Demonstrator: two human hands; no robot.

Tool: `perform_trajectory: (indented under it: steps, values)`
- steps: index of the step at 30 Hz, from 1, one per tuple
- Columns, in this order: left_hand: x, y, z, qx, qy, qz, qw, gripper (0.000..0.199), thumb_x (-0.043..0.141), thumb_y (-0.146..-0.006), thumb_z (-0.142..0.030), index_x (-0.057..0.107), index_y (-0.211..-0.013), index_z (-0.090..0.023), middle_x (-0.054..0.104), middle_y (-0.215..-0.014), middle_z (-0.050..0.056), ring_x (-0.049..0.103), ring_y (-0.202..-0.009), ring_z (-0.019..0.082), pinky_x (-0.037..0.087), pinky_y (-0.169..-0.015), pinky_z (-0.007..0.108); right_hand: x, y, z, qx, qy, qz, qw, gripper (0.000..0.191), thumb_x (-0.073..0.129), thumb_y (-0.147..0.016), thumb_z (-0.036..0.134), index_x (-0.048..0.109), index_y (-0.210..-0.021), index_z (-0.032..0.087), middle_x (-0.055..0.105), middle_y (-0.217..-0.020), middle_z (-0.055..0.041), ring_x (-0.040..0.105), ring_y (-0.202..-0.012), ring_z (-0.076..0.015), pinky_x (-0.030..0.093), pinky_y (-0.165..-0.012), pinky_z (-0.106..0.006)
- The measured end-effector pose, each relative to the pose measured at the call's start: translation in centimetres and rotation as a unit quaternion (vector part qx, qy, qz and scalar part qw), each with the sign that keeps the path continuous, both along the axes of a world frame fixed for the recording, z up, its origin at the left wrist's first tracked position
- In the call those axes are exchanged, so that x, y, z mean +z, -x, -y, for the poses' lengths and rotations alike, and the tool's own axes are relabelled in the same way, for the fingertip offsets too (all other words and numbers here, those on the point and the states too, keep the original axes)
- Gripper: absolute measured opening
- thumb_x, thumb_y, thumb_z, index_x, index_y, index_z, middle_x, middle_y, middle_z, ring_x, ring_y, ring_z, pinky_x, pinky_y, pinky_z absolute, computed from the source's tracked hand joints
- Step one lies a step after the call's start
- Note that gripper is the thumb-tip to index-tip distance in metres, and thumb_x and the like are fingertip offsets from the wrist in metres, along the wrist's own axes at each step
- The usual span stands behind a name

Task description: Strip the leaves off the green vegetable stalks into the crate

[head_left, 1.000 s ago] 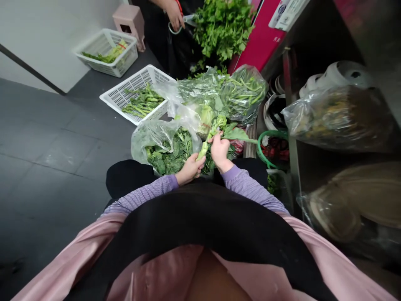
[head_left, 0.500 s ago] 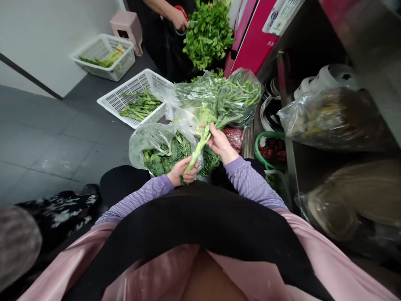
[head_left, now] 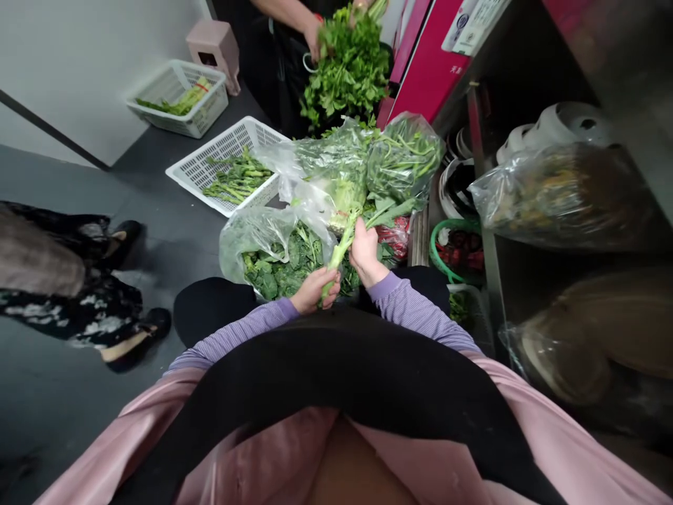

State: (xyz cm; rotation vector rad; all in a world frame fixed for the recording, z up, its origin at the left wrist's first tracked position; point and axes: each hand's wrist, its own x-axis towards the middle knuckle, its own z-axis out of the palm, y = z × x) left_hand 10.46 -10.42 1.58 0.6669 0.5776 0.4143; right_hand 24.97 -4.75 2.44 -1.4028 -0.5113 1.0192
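A thick pale-green vegetable stalk point(head_left: 343, 245) slants up and away over my lap. My left hand point(head_left: 316, 289) is closed around its lower end. Higher up, my right hand point(head_left: 364, 247) is closed at the stalk's upper part, thumb uppermost, and a green leaf point(head_left: 395, 212) sticks out beyond it to the right. What the right fingers do underneath is hidden. Just left of the stalk, an open clear plastic bag point(head_left: 231, 242) holds leafy greens point(head_left: 278, 270). Past my hands lies another plastic bag point(head_left: 329, 154) of greens.
Trimmed stalks point(head_left: 239, 175) lie in a white basket point(head_left: 184, 168); a second basket point(head_left: 202, 123) stands behind. Opposite, a co-worker's hand point(head_left: 313, 38) is at a leafy bunch point(head_left: 347, 70). Another person's shoes point(head_left: 139, 340) are at left. A metal shelf point(head_left: 486, 259) and green basket point(head_left: 435, 251) flank the right.
My right hand has turned and come slightly nearer, and the leaf now stands out beside it. The co-worker's leafy bunch has shifted left. A person's legs have moved further into view at left.
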Motion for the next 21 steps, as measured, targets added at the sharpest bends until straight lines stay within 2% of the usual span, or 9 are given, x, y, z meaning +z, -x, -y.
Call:
perform_trajectory:
  steps: [2, 5, 8, 11, 12, 15, 16, 18, 21]
  values:
    - [0.1, 0.3, -0.3, -0.032, 0.047, 0.040, 0.998, 0.037, 0.058, -0.080, -0.052, 0.042, -0.078, -0.018, 0.039, -0.050, -0.008, 0.030, -0.027, 0.005, 0.026, -0.027, 0.017, 0.7, 0.5, 0.1, -0.015, 0.014, -0.081, 0.997, 0.031, 0.051, -0.083, 0.037, 0.036, -0.062, 0.021, 0.034, -0.044, 0.0090, 0.029, -0.036, -0.0047, 0.021, -0.035, -0.019]
    - [0.1, 1.0, -0.8, -0.104, 0.116, 0.101, 0.983, 0.038, 0.049, -0.083, -0.054, 0.040, -0.073, -0.019, 0.032, -0.049, -0.008, 0.023, -0.025, 0.005, 0.022, -0.024, 0.018, 1.7, 0.4, 0.5, 0.044, 0.049, -0.195, 0.979, 0.026, 0.051, -0.084, 0.026, 0.036, -0.063, 0.020, 0.033, -0.043, 0.0103, 0.023, -0.032, -0.0026, 0.015, -0.033, -0.017]
    - [-0.1, 1.5, -0.8, -0.129, 0.141, 0.113, 0.975, 0.037, 0.040, -0.089, -0.051, 0.038, -0.070, -0.019, 0.029, -0.048, -0.007, 0.023, -0.025, 0.005, 0.018, -0.025, 0.017, 2.1, 0.0, 1.1, 0.084, 0.063, -0.222, 0.969, 0.025, 0.046, -0.086, 0.022, 0.036, -0.063, 0.020, 0.035, -0.042, 0.0097, 0.021, -0.031, -0.0020, 0.014, -0.031, -0.016]
    - [0.0, 1.6, -0.9, -0.125, 0.178, 0.108, 0.970, 0.039, 0.032, -0.091, -0.050, 0.035, -0.068, -0.019, 0.025, -0.046, -0.007, 0.019, -0.023, 0.005, 0.014, -0.023, 0.017, 1.6, 0.3, 2.5, 0.086, 0.047, -0.165, 0.981, 0.025, 0.049, -0.084, 0.023, 0.036, -0.063, 0.020, 0.034, -0.041, 0.0101, 0.022, -0.032, -0.0025, 0.016, -0.031, -0.016]
    - [0.1, 1.6, -1.1, -0.115, 0.192, 0.110, 0.969, 0.040, 0.029, -0.092, -0.052, 0.034, -0.067, -0.020, 0.023, -0.045, -0.008, 0.015, -0.022, 0.005, 0.011, -0.022, 0.017, 1.1, 0.7, 3.2, 0.109, 0.056, -0.142, 0.982, 0.025, 0.053, -0.082, 0.024, 0.037, -0.064, 0.020, 0.034, -0.041, 0.0102, 0.024, -0.032, -0.0028, 0.016, -0.031, -0.016]
    - [0.4, 1.6, -1.6, -0.054, 0.218, 0.114, 0.968, 0.045, 0.025, -0.090, -0.059, 0.028, -0.066, -0.021, 0.016, -0.043, -0.010, -0.001, -0.021, 0.002, 0.002, -0.019, 0.017, -0.3, 2.1, 5.6, 0.244, 0.111, -0.115, 0.957, 0.024, 0.065, -0.075, 0.028, 0.045, -0.066, 0.019, 0.042, -0.044, 0.0079, 0.031, -0.035, -0.0039, 0.018, -0.032, -0.017]
    - [0.4, 1.6, -1.8, -0.036, 0.223, 0.111, 0.968, 0.046, 0.024, -0.089, -0.062, 0.026, -0.066, -0.022, 0.013, -0.042, -0.011, -0.005, -0.021, 0.002, -0.001, -0.019, 0.017, -0.6, 2.3, 6.1, 0.268, 0.124, -0.122, 0.947, 0.024, 0.068, -0.073, 0.029, 0.047, -0.067, 0.018, 0.044, -0.046, 0.0073, 0.032, -0.035, -0.0040, 0.019, -0.032, -0.017]
    - [0.4, 1.8, -2.0, -0.026, 0.239, 0.094, 0.966, 0.048, 0.026, -0.087, -0.065, 0.022, -0.065, -0.022, 0.011, -0.040, -0.012, -0.009, -0.021, 0.002, -0.003, -0.018, 0.018, -0.5, 1.8, 6.1, 0.232, 0.115, -0.149, 0.954, 0.028, 0.070, -0.071, 0.033, 0.046, -0.067, 0.018, 0.043, -0.046, 0.0077, 0.030, -0.036, -0.0032, 0.019, -0.033, -0.017]
    - [-0.2, 2.1, -2.0, -0.045, 0.271, 0.072, 0.959, 0.048, 0.025, -0.086, -0.066, 0.019, -0.065, -0.023, 0.009, -0.037, -0.012, -0.009, -0.020, 0.002, -0.004, -0.017, 0.019, 0.8, -0.7, 4.1, 0.137, 0.036, -0.180, 0.974, 0.031, 0.069, -0.072, 0.039, 0.046, -0.070, 0.018, 0.042, -0.049, 0.0085, 0.024, -0.036, -0.0012, 0.018, -0.033, -0.016]
